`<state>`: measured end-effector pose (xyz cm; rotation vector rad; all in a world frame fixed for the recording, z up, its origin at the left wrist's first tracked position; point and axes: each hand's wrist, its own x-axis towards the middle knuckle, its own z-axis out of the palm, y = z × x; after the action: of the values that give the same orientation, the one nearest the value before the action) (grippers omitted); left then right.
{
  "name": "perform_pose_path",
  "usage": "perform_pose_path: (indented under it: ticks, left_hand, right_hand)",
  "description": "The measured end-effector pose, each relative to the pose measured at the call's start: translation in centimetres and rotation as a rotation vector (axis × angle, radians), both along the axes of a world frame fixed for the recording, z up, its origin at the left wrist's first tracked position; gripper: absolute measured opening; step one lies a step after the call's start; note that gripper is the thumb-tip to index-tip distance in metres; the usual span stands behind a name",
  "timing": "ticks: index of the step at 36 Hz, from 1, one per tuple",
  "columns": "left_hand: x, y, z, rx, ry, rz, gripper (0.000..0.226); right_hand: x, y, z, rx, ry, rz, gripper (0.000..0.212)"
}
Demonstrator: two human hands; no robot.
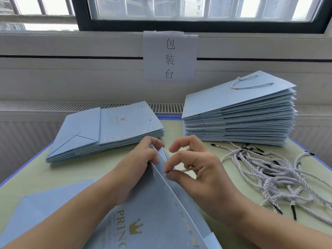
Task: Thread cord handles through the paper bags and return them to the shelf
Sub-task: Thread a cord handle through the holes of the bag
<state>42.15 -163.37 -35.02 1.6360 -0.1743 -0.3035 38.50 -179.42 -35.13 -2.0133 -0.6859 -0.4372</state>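
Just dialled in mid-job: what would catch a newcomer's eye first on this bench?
Front and centre, the left hand holds an open blue paper bag while the right hand pinches a cord tip at its rim. A tall stack of finished bags stands back right, a lower stack back left. Loose white cords tangle at the right.

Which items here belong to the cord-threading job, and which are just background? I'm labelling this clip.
Job:
- open bag, held by left hand
- cord end, pinched by right hand
- loose cords
- unthreaded stack
- finished stack

Background:
- paper sign
- window
- radiator grille
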Motion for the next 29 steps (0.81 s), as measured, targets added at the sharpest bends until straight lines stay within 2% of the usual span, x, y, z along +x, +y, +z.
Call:
perform_pose_path:
  ticks: [3, 5, 7, 10, 12, 17, 21, 24, 26, 27, 29]
  left_hand:
    - [-0.1, 0.1, 0.1, -0.01, -0.005, 0.006, 0.038]
    - [-0.1, 0.1, 0.2, -0.018, -0.006, 0.009, 0.037]
    - [-0.2, 0.1, 0.2, -0.011, -0.012, 0.019, 0.037]
    - [-0.1, 0.0, 0.1, -0.008, -0.03, 0.04, 0.036]
    - [-0.1, -0.4, 0.1, 0.012, -0.051, 0.067, 0.036]
    - [-0.2, -1.1, 0.2, 0.068, -0.146, 0.115, 0.04]
    - [-0.9, -1.1, 0.4, 0.067, -0.111, 0.09, 0.036]
    - [-1.0, -1.2, 0.6, 0.07, -0.106, 0.079, 0.037]
    - [-1.0, -1.3, 0.7, 0.081, -0.111, 0.081, 0.038]
    - [-1.0, -1.3, 0.7, 0.088, -0.115, 0.08, 0.039]
    - [-1.0, -1.3, 0.8, 0.101, -0.117, 0.079, 0.039]
  right_hand:
    - [0.3, -1.1, 0.9, -0.022, 0.142, -0.007, 0.011]
    - [0.8, -2.5, 1.8, -0.151, 0.28, -0.046, 0.026]
    - [1.3, -4.3, 2.8, -0.296, 0.518, -0.003, 0.038]
    - [1.8, -6.1, 4.5, -0.351, 0.736, 0.132, 0.02]
    - [2.3, -7.5, 5.4, -0.248, 0.75, 0.162, 0.014]
    - [3.6, -10.8, 6.1, 0.032, 0.825, 0.26, 0.022]
    - [4.2, -13.4, 6.3, 0.332, 0.831, 0.382, 0.043]
    - [4.4, -15.2, 7.1, 0.527, 0.704, 0.475, 0.032]
    - [4.8, -15.9, 7.6, 0.698, 0.715, 0.693, 0.017]
    - [4.7, -16.0, 8.0, 0.806, 0.74, 0.764, 0.02]
    - [4.0, -17.1, 8.6, 0.969, 0.702, 0.573, 0.032]
